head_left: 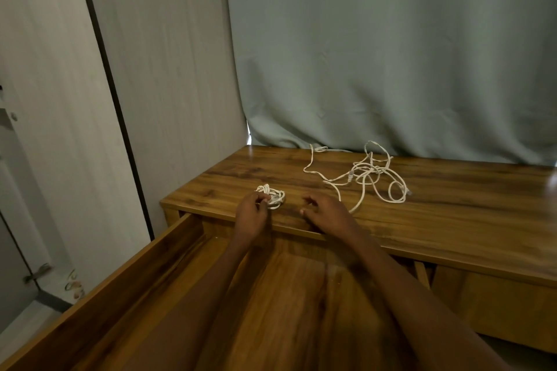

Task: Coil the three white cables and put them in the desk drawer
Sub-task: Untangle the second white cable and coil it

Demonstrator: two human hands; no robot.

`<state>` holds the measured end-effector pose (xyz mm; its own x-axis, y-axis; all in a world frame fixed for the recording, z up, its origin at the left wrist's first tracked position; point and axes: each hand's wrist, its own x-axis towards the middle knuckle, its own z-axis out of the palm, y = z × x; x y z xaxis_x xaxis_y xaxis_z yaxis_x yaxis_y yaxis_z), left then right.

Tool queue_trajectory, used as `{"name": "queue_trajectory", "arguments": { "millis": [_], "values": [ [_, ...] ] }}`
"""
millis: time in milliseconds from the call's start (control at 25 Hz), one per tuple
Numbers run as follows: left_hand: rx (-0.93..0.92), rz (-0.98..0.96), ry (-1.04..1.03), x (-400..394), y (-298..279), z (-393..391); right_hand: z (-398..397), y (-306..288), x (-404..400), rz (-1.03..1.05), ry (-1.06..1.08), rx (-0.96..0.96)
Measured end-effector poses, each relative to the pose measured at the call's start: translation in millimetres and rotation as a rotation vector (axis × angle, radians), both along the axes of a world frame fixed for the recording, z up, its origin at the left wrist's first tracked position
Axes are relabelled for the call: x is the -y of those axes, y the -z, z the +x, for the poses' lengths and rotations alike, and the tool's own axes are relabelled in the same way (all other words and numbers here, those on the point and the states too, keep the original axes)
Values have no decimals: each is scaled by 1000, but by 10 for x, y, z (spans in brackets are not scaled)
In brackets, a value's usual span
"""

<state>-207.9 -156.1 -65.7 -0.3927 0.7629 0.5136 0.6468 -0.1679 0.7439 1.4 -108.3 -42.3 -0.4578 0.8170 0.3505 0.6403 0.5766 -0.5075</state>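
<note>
Right now, from the head view, I am watching the left hand [251,211] pinching a small coiled cable [271,196] on the desk [452,205], just beyond the open drawer [168,253]. The right hand [327,212] is hovering with loosely spread fingers, gripping nothing. Two loose cables [370,173] are lying tangled farther back. I am worrying the coil is springing open if lifted carelessly, and the tangle is risking knots when pulled.
</note>
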Motion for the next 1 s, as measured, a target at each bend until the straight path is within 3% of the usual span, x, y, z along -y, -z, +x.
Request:
{"name": "queue_trajectory", "arguments": {
  "millis": [200, 440, 520, 600, 760, 880, 1000],
  "values": [
    [21, 83, 0, 134, -9, 162, 65, -11, 143, 56, -25, -60],
    [-1, 105, 167, 92, -121, 674, 555, -126, 282, 369, 194, -472],
    [-51, 92, 220, 23, -183, 902, 827, -123, 189, 412, 292, -504],
    [-86, 80, 258, -61, -209, 1116, 1105, -67, 46, 398, 347, -346],
    [-65, 67, 269, -201, -210, 1338, 1273, 22, -93, 410, 237, 184],
    [-78, 52, 257, -233, -249, 1361, 1234, -16, -110, 436, 150, 286],
    [-124, 30, 233, -268, -249, 1272, 1311, -34, -82, 383, 112, 225]
  ]
}}
